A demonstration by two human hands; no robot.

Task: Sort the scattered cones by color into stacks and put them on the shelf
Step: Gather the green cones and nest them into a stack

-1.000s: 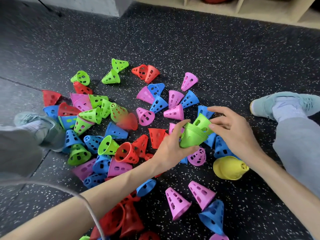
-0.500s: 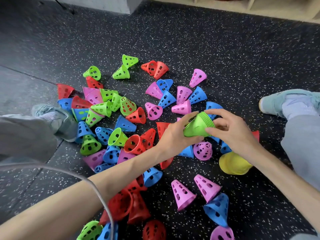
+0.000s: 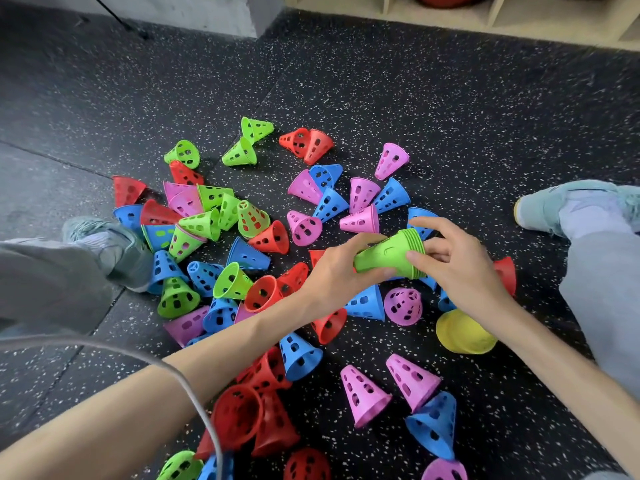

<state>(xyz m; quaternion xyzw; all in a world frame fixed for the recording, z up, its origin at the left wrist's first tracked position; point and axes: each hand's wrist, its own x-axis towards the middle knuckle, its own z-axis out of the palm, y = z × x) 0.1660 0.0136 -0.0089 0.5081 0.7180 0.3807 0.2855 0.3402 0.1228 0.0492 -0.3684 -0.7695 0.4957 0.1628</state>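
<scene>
A stack of green cones (image 3: 389, 253) lies on its side in the air between both hands. My left hand (image 3: 341, 271) grips its narrow end. My right hand (image 3: 453, 261) curls its fingers around the wide rims. Below them, several loose cones in green (image 3: 232, 285), red (image 3: 266, 294), blue (image 3: 247, 256) and pink (image 3: 362, 393) lie scattered on the dark speckled floor. A yellow stack (image 3: 462, 336) sits on the floor under my right wrist. The wooden shelf (image 3: 485, 15) runs along the top edge.
My two shoes (image 3: 107, 244) (image 3: 568, 206) and grey trouser legs flank the pile left and right. A grey cable (image 3: 194, 393) loops over my left forearm. A grey wall base (image 3: 207, 15) stands at the top left.
The green stack has turned from pointing up to lying sideways, and both hands have closed on it. The view has shifted slightly.
</scene>
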